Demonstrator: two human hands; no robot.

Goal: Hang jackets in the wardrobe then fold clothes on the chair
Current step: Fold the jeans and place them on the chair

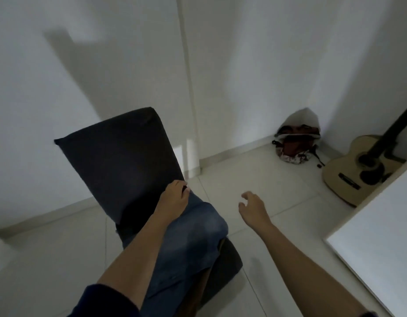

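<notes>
A dark upholstered chair point(120, 156) stands on the floor left of centre, its back towards the wall. Blue denim clothing point(193, 239) lies draped over its seat and hangs off the front. My left hand point(175, 197) rests on the far end of the denim where seat meets backrest, fingers curled onto the cloth. Over the floor to the right of the chair, my right hand point(252, 205) hovers with loosely bent fingers and holds nothing. No wardrobe or jacket shows.
A pale tiled floor point(255, 179) spreads around the chair. A reddish bag point(294, 145) sits in the far corner, with an acoustic guitar point(358, 172) lying right of it. A white tabletop point(385, 236) fills the right edge. White walls stand behind.
</notes>
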